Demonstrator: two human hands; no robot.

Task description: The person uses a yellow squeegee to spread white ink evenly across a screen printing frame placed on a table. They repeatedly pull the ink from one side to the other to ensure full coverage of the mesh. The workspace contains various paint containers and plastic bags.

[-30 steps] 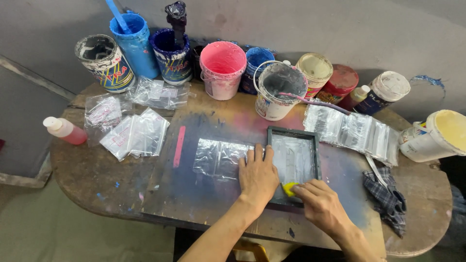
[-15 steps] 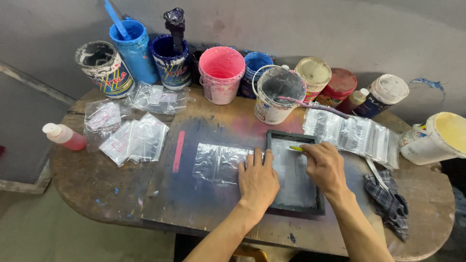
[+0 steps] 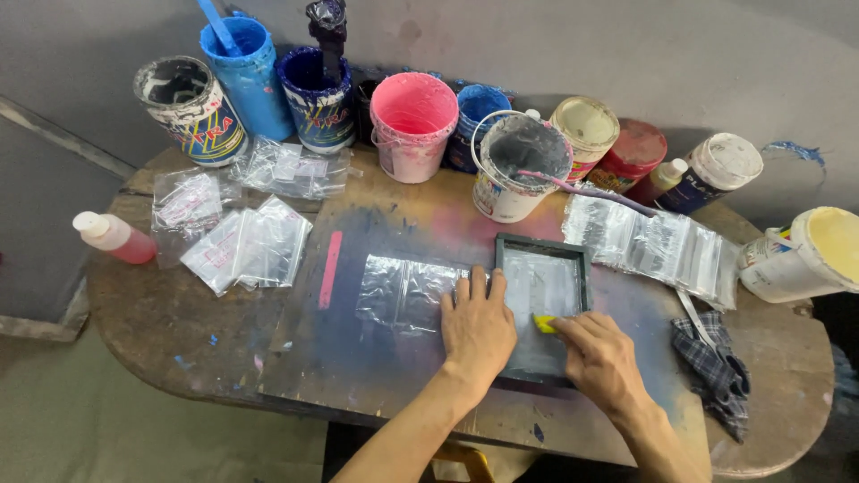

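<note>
The dark frame (image 3: 542, 309) lies at centre right of the counter (image 3: 179, 322). The left hand (image 3: 477, 326), open and flat, pins its left edge. The right hand (image 3: 601, 358), closed, presses a yellow scraper (image 3: 543, 323) at mid-screen. Printing appears mid-pass; a row of clear bags (image 3: 653, 243) waits at upper right.

Print workshop: paint tubs (image 3: 413, 125), small screen frame (image 3: 542, 304), ink-stained wooden table (image 3: 161, 313).

Along the back of the worn wooden surface (image 3: 152, 313) stand paint pots: a blue tub (image 3: 240, 63), a dark blue tub (image 3: 318, 98), a pink bucket (image 3: 412, 125) and a white pail (image 3: 514, 170). A small pink bottle (image 3: 114, 237) lies at the left, near loose clear plastic bags (image 3: 246, 246). A checked rag (image 3: 716, 371) lies at the right, below a cream bucket (image 3: 805, 255).
</note>
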